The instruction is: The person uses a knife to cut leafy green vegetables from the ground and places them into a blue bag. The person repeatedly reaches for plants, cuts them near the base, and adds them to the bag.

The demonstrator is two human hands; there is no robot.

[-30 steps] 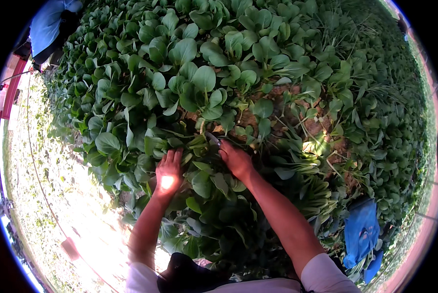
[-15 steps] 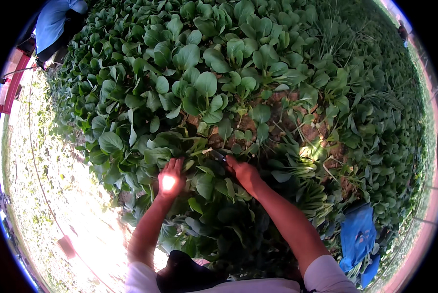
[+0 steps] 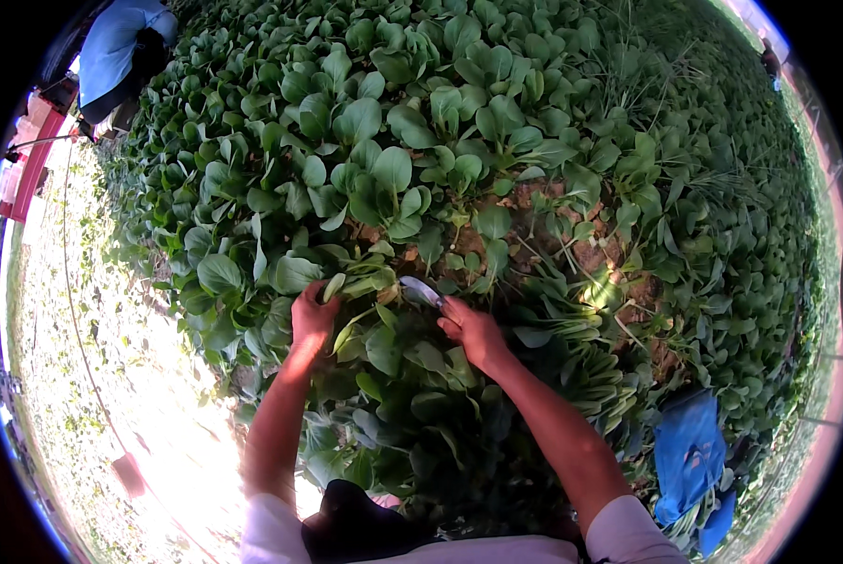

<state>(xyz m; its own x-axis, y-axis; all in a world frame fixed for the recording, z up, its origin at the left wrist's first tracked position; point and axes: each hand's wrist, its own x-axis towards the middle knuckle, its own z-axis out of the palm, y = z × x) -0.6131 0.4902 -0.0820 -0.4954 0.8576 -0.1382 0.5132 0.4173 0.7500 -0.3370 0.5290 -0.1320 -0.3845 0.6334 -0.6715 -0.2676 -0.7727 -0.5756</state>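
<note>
My left hand [image 3: 313,315] is closed on a green leafy plant, probably bok choy [image 3: 376,276], at the near side of a dense bed. A pale stem shows by its thumb, and the leaves spread to the right of the fingers. In my right hand [image 3: 471,327] is a small knife [image 3: 421,289]. Its blade points up and left, a short way to the right of the held plant's stems. The fist covers most of the handle. More leafy greens [image 3: 384,352] stand between and below my hands.
Cut greens [image 3: 609,376] lie in bundles right of my right forearm. A blue bag [image 3: 689,451] sits at the lower right. Bare soil [image 3: 595,254] shows beyond the knife. At the upper left another person [image 3: 125,47] bends near a red crate [image 3: 34,164]. A thin hose [image 3: 83,348] crosses the bright ground.
My left hand has turned and shifted slightly left and up, and its fingers now curl round the plant. The knife has come out from among the leaves, so its blade shows more.
</note>
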